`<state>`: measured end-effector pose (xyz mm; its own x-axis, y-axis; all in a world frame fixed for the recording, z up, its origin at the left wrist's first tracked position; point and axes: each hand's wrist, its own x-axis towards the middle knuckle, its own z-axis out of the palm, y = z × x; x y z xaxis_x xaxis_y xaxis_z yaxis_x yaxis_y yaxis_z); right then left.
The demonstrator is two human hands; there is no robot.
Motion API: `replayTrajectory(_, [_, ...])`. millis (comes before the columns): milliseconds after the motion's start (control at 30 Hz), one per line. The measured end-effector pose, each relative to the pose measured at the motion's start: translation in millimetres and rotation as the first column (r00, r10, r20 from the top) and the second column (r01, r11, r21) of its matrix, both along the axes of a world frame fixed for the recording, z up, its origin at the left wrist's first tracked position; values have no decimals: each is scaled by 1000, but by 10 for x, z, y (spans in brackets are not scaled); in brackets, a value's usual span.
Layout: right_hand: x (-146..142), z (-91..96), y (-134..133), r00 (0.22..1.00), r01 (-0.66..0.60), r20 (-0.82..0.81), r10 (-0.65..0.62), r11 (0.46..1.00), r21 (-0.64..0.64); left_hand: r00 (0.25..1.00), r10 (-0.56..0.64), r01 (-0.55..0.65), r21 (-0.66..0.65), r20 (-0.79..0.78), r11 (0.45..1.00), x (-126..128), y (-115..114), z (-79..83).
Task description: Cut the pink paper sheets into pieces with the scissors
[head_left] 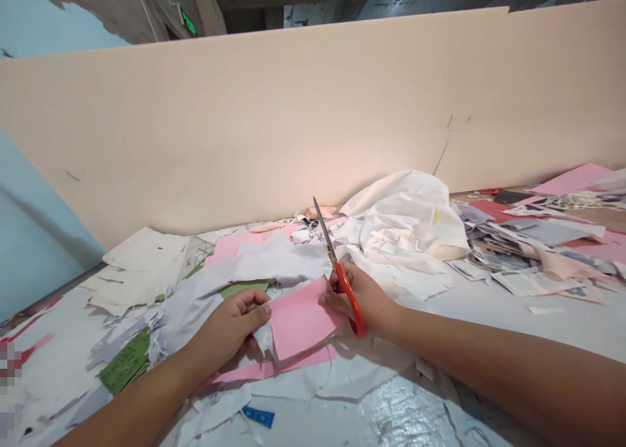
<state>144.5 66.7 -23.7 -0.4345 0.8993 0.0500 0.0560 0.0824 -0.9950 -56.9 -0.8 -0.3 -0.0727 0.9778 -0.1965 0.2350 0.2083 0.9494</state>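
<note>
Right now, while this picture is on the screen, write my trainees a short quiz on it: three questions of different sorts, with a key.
1. Which hand holds the scissors?
2. True or false: only the left hand touches the upper pink piece.
3. What colour is the small tag lying near the bottom of the picture?
A) white
B) green
C) blue

Key:
1. The right hand.
2. False; the right thumb rests on it too.
3. C

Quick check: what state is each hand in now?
Left hand: closed, pinching the pink piece at its left edge.
Right hand: closed, holding orange-handled scissors and the pink piece.
</note>
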Motion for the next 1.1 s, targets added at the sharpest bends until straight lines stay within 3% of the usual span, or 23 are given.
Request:
replayTrajectory(133, [-6,-22,-45,999,34,-21,-33,999,31,994,37,-36,-17,105,999,8,15,-15])
replayTrajectory(267, [-33,-79,-115,996,73,-52,-72,997,5,934,55,-53,-15,354,998,-26,12,-21])
replayTrajectory(433, [-54,-144,-143,991,89,-105,-87,996,14,831,-47,67,-16,554,998,-37,-54,-60])
replayTrajectory(667, [-75,-174,-122,980,95,-173,-98,995,-29,923,85,-67,-61,374,996,167,-90,-91])
replayTrajectory(867, [-55,-103,-141,975,70,-206,-78,997,-46,929,140,-139,-27,342,990,167,-60,-100])
replayTrajectory(1100, [-39,-97,-134,984,109,-136,-112,994,-30,940,174,-168,-44,293,985,219,-77,-60])
